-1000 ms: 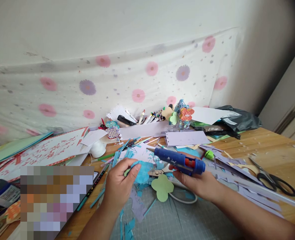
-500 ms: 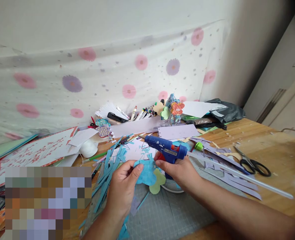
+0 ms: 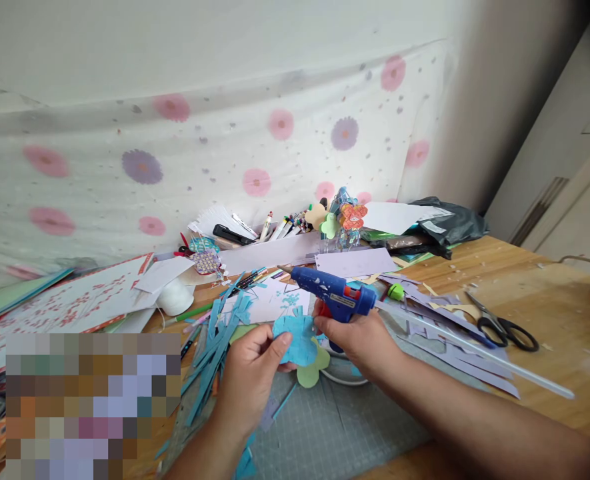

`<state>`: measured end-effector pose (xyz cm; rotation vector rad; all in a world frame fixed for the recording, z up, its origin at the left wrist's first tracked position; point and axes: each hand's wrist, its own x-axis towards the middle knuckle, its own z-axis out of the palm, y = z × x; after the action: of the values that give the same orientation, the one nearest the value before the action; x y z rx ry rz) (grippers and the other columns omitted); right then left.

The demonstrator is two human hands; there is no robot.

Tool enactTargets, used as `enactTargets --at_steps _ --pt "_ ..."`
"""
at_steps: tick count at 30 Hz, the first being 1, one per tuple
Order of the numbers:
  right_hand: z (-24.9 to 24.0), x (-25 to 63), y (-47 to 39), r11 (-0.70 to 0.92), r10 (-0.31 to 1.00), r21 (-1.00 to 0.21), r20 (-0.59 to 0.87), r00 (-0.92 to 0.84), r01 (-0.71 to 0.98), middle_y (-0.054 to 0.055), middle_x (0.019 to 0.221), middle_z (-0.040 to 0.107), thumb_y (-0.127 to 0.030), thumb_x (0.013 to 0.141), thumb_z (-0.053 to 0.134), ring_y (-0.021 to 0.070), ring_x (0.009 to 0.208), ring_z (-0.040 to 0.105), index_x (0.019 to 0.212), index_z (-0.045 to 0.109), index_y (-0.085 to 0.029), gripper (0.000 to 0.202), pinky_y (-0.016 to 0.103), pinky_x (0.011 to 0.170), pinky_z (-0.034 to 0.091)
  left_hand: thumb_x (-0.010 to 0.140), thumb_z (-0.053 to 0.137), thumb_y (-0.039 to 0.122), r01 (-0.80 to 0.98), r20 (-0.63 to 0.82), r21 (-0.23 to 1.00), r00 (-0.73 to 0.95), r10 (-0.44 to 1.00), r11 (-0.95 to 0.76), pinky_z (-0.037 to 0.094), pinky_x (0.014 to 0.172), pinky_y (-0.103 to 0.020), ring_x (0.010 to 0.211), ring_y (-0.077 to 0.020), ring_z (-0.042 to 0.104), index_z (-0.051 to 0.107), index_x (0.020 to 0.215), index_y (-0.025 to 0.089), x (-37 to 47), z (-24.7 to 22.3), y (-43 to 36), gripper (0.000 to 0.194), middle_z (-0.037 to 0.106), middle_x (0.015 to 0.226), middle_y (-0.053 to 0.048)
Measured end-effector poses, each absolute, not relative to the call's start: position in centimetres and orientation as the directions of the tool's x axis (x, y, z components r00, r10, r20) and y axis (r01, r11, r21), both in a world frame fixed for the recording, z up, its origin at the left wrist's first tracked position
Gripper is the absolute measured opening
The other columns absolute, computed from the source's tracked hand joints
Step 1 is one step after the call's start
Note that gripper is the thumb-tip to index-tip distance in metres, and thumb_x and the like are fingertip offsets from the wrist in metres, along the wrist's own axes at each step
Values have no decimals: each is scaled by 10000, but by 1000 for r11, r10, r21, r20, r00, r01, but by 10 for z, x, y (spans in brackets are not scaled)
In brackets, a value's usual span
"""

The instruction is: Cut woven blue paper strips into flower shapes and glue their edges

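Blue flower (image 3: pixel 295 339) pinched in the left hand (image 3: pixel 252 370), up over the mat (image 3: pixel 355 420)!
And here's the grip: left thumb and fingers clamped on the flower's edge, right hand (image 3: pixel 357 333) wrapped round the glue gun (image 3: pixel 322 283) above the mat, nozzle (image 3: pixel 283 269) pointing left, a long glue stick (image 3: pixel 495 359) trailing from its back. Whether the right fingertips touch the flower, I can't tell. A green flower (image 3: pixel 311 375) peeks out below it, over the mat; blue strips (image 3: pixel 215 360) heap at the mat's left side, scissors (image 3: pixel 499 328) lie right of the mat.

The glue gun (image 3: pixel 319 283) and, behind it to the right, the black bag (image 3: pixel 467 221) carry labels (image 3: pixel 435 227) — too small to read.
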<state>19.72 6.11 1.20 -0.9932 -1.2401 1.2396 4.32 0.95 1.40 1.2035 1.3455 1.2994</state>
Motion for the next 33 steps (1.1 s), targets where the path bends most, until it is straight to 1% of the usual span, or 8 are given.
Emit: enactTargets --at_steps 6,12,15,17,19,24,29,33 --pt "11 195 59 192 980 -981 194 -50 -35 9 674 646 -253 605 617 174 621 613 723 591 -201 132 294 619 502 713 686 403 30 45 999 -257 965 -39 520 472 -246 538 -137 565 634 649 166 54 16 5 251 604 618 9" --pt "15 201 56 209 966 -977 214 -145 -44 5 713 650 -275 656 626 152 614 604 786 610 -185 159 267 590 488 753 654 396 52 18 999 -188 982 -8 492 467 -221 512 -124 578 606 678 158 52 15 5 254 615 623 0" --pt "17 202 57 209 967 -977 212 -140 -37 10 719 647 -266 657 635 154 631 601 779 614 -183 149 270 608 485 757 656 371 28 58 998 -170 984 -54 512 470 -233 550 -141 588 609 881 173 55 17 4 238 628 648 6" --pt "18 202 57 205 969 -978 207 -139 -27 11 719 645 -256 658 634 157 637 601 773 615 -185 137 272 614 483 752 664 350 17 109 994 -178 978 -107 532 473 -254 556 -147 583 558 1083 200 56 18 4 379 610 646 29" --pt "18 202 58 200 968 -979 202 -149 -31 12 724 650 -252 655 633 160 637 601 768 611 -189 131 272 610 482 749 668 339 41 159 987 -185 970 -154 537 473 -256 539 -138 567 526 1169 222 56 18 3 459 566 633 49" --pt "16 200 58 181 971 -982 187 -147 -54 15 719 658 -268 645 641 165 619 601 762 608 -192 144 281 607 484 744 672 338 117 214 974 -191 958 -195 529 456 -239 494 -108 490 609 1050 229 54 14 4 332 400 582 80" --pt "15 199 57 148 979 -989 150 -140 -28 19 703 668 -272 635 643 167 614 607 761 626 -187 152 288 609 484 752 666 356 72 154 987 -131 979 -146 501 479 -248 535 -140 551 541 1005 239 48 9 7 305 526 621 58" --pt "15 199 57 165 974 -986 168 -153 -30 18 697 669 -259 634 640 166 622 612 750 631 -186 137 286 618 493 767 659 363 75 176 983 -81 981 -170 449 535 -231 578 -142 564 520 915 217 44 8 9 250 541 608 43"
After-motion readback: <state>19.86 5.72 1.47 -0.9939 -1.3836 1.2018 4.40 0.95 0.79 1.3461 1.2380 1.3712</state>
